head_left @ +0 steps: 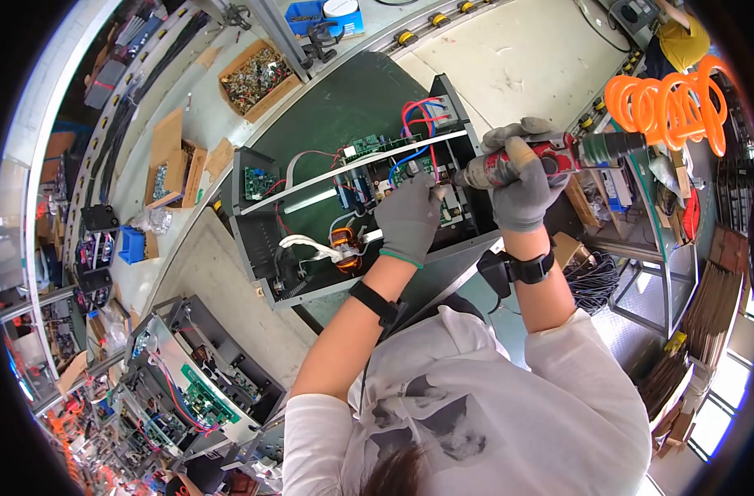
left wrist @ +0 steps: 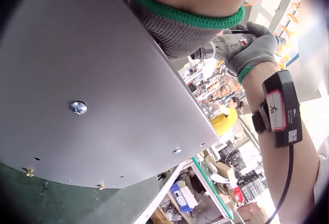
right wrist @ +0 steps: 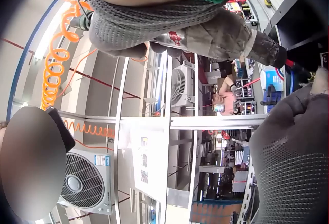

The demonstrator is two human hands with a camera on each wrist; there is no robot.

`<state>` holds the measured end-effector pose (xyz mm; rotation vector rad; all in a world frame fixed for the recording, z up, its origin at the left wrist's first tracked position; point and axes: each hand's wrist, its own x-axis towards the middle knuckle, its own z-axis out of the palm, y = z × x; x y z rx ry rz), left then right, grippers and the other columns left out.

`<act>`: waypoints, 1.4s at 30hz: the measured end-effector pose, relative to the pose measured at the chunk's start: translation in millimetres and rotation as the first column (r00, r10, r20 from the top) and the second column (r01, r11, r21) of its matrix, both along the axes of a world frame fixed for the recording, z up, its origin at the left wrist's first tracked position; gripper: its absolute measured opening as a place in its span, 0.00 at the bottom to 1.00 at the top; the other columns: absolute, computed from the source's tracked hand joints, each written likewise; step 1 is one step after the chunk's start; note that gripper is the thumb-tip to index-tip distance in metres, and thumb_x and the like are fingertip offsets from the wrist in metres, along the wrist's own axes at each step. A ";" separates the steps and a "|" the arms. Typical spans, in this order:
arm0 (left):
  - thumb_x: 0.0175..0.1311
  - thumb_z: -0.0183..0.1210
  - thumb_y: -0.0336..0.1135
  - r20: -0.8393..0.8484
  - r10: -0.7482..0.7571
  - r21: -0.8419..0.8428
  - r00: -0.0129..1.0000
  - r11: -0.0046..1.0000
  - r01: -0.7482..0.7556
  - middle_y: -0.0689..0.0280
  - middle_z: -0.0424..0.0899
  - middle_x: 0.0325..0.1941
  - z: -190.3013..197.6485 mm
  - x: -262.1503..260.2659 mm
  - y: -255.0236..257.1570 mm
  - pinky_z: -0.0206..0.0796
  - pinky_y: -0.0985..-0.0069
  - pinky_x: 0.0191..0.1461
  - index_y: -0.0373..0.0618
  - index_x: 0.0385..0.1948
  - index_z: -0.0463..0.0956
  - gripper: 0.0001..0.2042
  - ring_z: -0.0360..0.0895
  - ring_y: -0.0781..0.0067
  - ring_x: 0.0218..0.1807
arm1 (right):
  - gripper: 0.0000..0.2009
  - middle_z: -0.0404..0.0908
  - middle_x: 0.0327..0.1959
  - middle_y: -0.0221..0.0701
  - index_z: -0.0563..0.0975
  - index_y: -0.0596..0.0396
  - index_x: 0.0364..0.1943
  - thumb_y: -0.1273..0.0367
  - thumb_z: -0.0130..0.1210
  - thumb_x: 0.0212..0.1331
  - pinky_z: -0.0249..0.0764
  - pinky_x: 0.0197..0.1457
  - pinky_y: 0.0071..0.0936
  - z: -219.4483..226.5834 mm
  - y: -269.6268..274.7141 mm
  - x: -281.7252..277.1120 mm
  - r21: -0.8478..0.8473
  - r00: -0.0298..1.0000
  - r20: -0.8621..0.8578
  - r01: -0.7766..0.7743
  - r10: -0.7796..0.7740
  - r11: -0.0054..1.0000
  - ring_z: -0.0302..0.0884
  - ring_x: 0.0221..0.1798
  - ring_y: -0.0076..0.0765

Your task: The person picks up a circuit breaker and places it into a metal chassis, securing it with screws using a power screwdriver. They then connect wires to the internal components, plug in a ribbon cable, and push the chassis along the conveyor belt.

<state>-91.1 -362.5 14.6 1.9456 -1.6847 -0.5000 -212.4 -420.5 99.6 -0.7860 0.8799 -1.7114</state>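
Observation:
The right hand (head_left: 526,186), in a grey glove, grips a red and grey power driver (head_left: 497,168) held sideways, its nose toward the left hand. The gloved left hand (head_left: 410,217) is over the open metal chassis (head_left: 360,285), fingers curled. In the right wrist view the left hand's fingertips (right wrist: 304,96) pinch a small brass-coloured part (right wrist: 312,77) at the tip of the driver's red bit (right wrist: 295,67). Around that hand lie green circuit boards (head_left: 377,147), red and blue wires (head_left: 426,116) and a copper coil (head_left: 344,240). The left wrist view shows the chassis's outer panel (left wrist: 113,80).
A box of small parts (head_left: 257,78) and another cardboard box (head_left: 168,161) stand on the bench behind and left. A second open chassis (head_left: 203,372) is at lower left. An orange coiled hose (head_left: 666,107) hangs at right; a person in yellow (head_left: 683,41) is beyond.

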 end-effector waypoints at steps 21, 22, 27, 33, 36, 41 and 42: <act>0.54 0.60 0.41 -0.134 -0.090 0.232 0.987 0.965 0.120 0.60 0.82 0.27 17.9 11.0 -1.7 0.71 0.67 0.37 0.49 0.40 0.78 0.13 0.80 0.59 0.33 | 0.12 0.79 0.30 0.37 0.73 0.63 0.38 0.82 0.56 0.47 0.77 0.38 0.28 -5.1 5.1 7.5 0.021 0.992 -0.109 0.068 -0.065 0.997 0.79 0.31 0.32; 0.54 0.60 0.41 -0.137 -0.092 0.233 0.986 0.965 0.122 0.60 0.82 0.27 20.0 11.0 -1.8 0.71 0.67 0.37 0.49 0.40 0.78 0.13 0.80 0.59 0.33 | 0.12 0.79 0.30 0.37 0.73 0.63 0.38 0.82 0.56 0.47 0.77 0.38 0.28 -6.8 6.6 6.6 -0.010 0.991 -0.125 0.044 -0.045 0.999 0.79 0.31 0.32; 0.54 0.60 0.41 -0.097 -0.075 0.400 0.992 0.910 0.108 0.60 0.82 0.30 28.7 11.7 -6.5 0.71 0.67 0.41 0.49 0.46 0.75 0.17 0.81 0.60 0.37 | 0.13 0.79 0.31 0.37 0.73 0.63 0.37 0.86 0.56 0.45 0.77 0.33 0.26 -16.9 9.4 11.1 -0.070 0.985 -0.169 -0.046 0.033 0.996 0.79 0.31 0.31; 0.53 0.60 0.41 -0.175 -0.109 0.371 0.978 0.913 0.168 0.62 0.81 0.29 27.6 18.4 -3.3 0.71 0.67 0.42 0.51 0.51 0.74 0.21 0.80 0.61 0.35 | 0.14 0.79 0.30 0.37 0.74 0.62 0.37 0.88 0.54 0.45 0.74 0.25 0.21 -2.8 13.1 23.5 -0.115 0.961 -0.243 -0.162 0.130 0.980 0.76 0.26 0.27; 0.53 0.60 0.41 -0.212 -0.119 0.397 0.970 0.897 0.196 0.63 0.80 0.27 31.3 21.2 -4.0 0.71 0.67 0.42 0.52 0.52 0.73 0.22 0.79 0.61 0.34 | 0.13 0.80 0.30 0.38 0.73 0.62 0.37 0.88 0.54 0.46 0.74 0.26 0.22 -3.8 11.9 22.5 -0.115 0.964 -0.225 -0.173 0.144 0.978 0.77 0.27 0.27; 0.53 0.59 0.40 -0.203 -0.139 0.439 0.969 0.872 0.217 0.64 0.79 0.27 33.6 20.7 -7.4 0.71 0.68 0.41 0.52 0.54 0.71 0.23 0.79 0.62 0.35 | 0.13 0.80 0.31 0.38 0.73 0.62 0.37 0.87 0.55 0.46 0.76 0.31 0.24 -8.3 8.2 14.1 -0.110 0.973 -0.190 -0.157 0.134 0.982 0.78 0.31 0.29; 0.54 0.59 0.41 -0.204 -0.144 0.441 0.968 0.870 0.222 0.63 0.80 0.28 32.4 20.6 -7.1 0.71 0.67 0.42 0.53 0.54 0.71 0.23 0.79 0.61 0.36 | 0.13 0.80 0.31 0.38 0.74 0.62 0.38 0.87 0.55 0.46 0.76 0.32 0.24 -8.4 8.9 13.3 -0.068 0.969 -0.191 -0.169 0.154 0.983 0.78 0.31 0.29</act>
